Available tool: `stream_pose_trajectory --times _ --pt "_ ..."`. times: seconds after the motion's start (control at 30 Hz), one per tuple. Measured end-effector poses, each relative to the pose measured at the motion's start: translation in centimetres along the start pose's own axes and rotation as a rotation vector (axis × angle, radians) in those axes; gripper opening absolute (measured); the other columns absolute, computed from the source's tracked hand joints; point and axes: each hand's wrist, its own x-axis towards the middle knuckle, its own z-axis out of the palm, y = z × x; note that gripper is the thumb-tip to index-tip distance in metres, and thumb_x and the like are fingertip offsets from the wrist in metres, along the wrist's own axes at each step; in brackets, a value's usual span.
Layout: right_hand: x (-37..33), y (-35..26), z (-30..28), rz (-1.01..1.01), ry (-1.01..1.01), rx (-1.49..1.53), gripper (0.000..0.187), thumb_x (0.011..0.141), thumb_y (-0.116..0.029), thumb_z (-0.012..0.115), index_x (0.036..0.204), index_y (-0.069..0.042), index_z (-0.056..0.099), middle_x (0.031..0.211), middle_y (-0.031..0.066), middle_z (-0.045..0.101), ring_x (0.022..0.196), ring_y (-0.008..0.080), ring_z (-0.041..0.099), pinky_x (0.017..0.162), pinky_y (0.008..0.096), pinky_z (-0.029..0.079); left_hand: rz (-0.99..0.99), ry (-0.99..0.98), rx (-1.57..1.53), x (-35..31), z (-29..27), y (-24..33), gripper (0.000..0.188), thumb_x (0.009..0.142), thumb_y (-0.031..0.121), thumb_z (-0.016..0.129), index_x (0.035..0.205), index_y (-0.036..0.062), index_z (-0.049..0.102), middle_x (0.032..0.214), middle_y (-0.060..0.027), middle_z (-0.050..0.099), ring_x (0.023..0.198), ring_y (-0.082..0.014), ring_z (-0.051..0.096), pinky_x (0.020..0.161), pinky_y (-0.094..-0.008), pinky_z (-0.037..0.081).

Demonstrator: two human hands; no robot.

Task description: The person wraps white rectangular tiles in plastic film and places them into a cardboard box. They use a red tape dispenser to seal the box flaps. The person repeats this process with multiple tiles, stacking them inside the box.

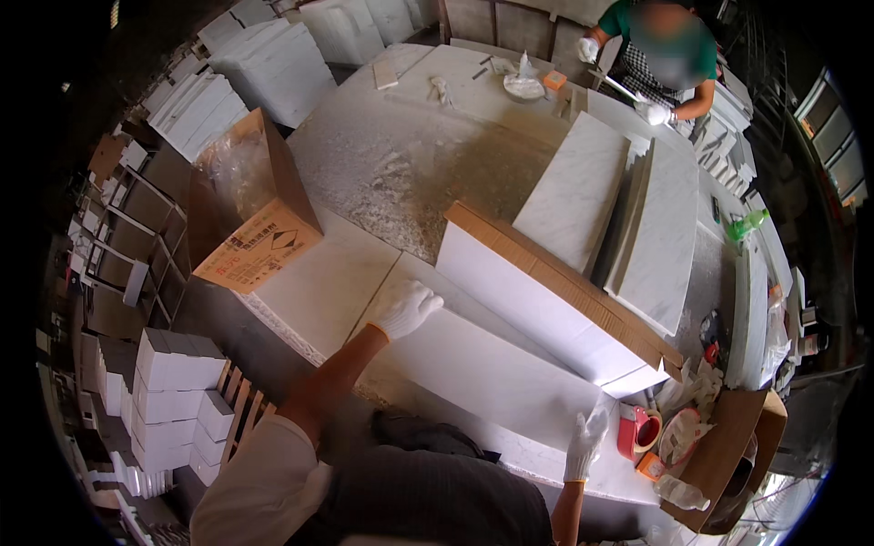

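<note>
Both my hands wear white knit gloves. My left hand (pixel 407 309) is closed, its fingers curled over the pale slab (pixel 492 369) in front of me; whether anything sits in them is hidden. At the slab's right end, my right hand (pixel 587 444) is open, fingers stretched upward and thumb apart. I cannot tell whether its palm touches the slab. Just beyond stands a long white block of panels (pixel 510 293) with brown cardboard along its top edge. Grey-veined marble slabs (pixel 574 187) lean behind it.
An open cardboard box (pixel 264 246) with clear plastic stands left. Red tape rolls (pixel 637 430), a plastic bottle (pixel 681 493) and another open box (pixel 742 455) are at right. A co-worker (pixel 660 64) in green handles a strip across the dusty table (pixel 437 150). White blocks (pixel 173 391) sit lower left.
</note>
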Motion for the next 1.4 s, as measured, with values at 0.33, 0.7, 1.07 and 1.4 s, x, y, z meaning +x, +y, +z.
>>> stream_pose_trajectory --times 0.33,0.7,1.07,1.4 --pt "2.4 0.8 3.9 0.087 -0.036 -0.16 0.059 0.097 -0.048 0.053 0.124 0.004 0.057 0.115 0.024 0.064 0.104 0.0385 0.06 0.09 0.0464 0.047 0.03 0.012 0.116 4.6 3.0 -1.8 0.072 0.096 0.061 0.042 0.079 -0.0021 0.072 0.086 -0.0298 0.066 0.086 -0.0452 0.065 0.081 -0.0539 0.049" --pt "4.6 0.1 0.5 -0.064 -0.456 0.324 0.033 0.101 -0.023 0.043 0.115 0.003 0.057 0.098 0.0131 0.059 0.084 0.023 0.054 0.074 0.0311 0.046 0.06 0.105 -0.006 -3.2 0.4 0.3 0.073 0.097 0.061 0.043 0.07 -0.0008 0.07 0.075 -0.024 0.067 0.072 -0.0423 0.064 0.072 -0.0522 0.049" --pt "9.5 0.6 0.2 -0.001 -0.816 0.517 0.021 0.102 -0.011 0.042 0.11 0.002 0.057 0.09 0.0065 0.057 0.076 0.0148 0.052 0.067 0.0241 0.046 -0.212 0.138 -0.45 -13.1 2.8 -3.9 0.058 0.097 0.054 0.05 0.085 0.0019 0.072 0.091 -0.0212 0.069 0.077 -0.0357 0.067 0.074 -0.0501 0.051" --pt "11.5 -4.0 3.9 -0.005 -0.918 0.516 0.025 0.103 -0.015 0.044 0.12 0.001 0.051 0.103 0.0064 0.055 0.088 0.0149 0.052 0.076 0.0259 0.046 -1.007 -0.098 -0.871 -22.5 5.8 -1.9 0.053 0.096 0.052 0.055 0.126 0.0086 0.061 0.125 -0.0119 0.064 0.11 -0.0204 0.062 0.094 -0.0361 0.049"
